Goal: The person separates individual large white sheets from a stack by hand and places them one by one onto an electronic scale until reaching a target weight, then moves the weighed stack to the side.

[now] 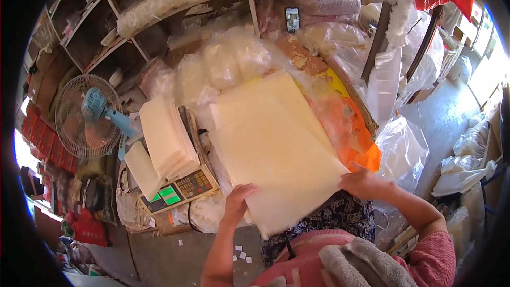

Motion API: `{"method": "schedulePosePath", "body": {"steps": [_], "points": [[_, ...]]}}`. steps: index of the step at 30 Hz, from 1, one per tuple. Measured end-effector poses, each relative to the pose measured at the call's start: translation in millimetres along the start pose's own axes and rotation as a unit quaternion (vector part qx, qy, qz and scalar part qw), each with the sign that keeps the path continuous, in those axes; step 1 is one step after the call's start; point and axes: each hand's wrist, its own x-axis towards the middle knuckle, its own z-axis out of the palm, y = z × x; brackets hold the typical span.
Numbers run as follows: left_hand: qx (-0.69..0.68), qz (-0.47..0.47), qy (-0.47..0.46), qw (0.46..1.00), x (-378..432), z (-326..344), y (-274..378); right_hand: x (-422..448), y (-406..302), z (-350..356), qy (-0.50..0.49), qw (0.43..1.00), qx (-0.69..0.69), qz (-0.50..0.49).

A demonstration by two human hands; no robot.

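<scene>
Large, thin cream-coloured sheets (279,139) lie in a layered pile on the work surface in front of me, their near end hanging over its edge towards my lap. My left hand (240,203) is at the left edge of the top sheet, with the fingers resting over it. At the near right corner, my right hand (360,181) has hold of the sheet between thumb and fingers. To the left, a folded stack of similar pale sheets (169,137) sits on a digital scale (181,191) with lit green displays, and a separate folded piece (143,169) leans beside it.
A blue desk fan (95,105) stands at the left. Clear bags of pale goods (223,63) lie behind the sheets, below shelving (131,44). An orange and yellow plastic bag (358,143) lies at the right. A phone (292,20) is propped at the back.
</scene>
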Motion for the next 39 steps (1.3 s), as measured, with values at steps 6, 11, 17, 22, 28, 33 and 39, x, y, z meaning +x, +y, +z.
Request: {"method": "schedulePosePath", "body": {"steps": [6, 11, 17, 22, 28, 33, 39], "points": [[-0.272, -0.295, 0.035, 0.915, -10, -19, -5, 40, -5, -90, -0.005, 0.909, 0.412, -0.063], [-0.328, -0.282, 0.052, 0.9, -5, -17, -13, 63, 39, -10, 0.064, 0.941, 0.332, -0.002], [-0.193, -0.352, 0.064, 0.914, 12, -11, -1, 94, 36, 27, 0.169, 0.895, 0.343, 0.23], [-0.06, -0.375, 0.156, 0.912, 27, 4, 16, 114, 45, 61, 0.186, 0.886, 0.235, 0.354], [0.277, -0.069, 0.056, 0.957, 31, 31, 25, 125, 44, 67, 0.171, 0.893, 0.167, 0.382], [0.308, -0.073, -0.007, 0.949, 23, 45, 18, 131, 24, 55, 0.173, 0.904, 0.087, 0.382], [0.315, -0.075, -0.008, 0.946, 21, 44, 21, 134, -4, 91, 0.192, 0.972, -0.048, 0.13]]}}
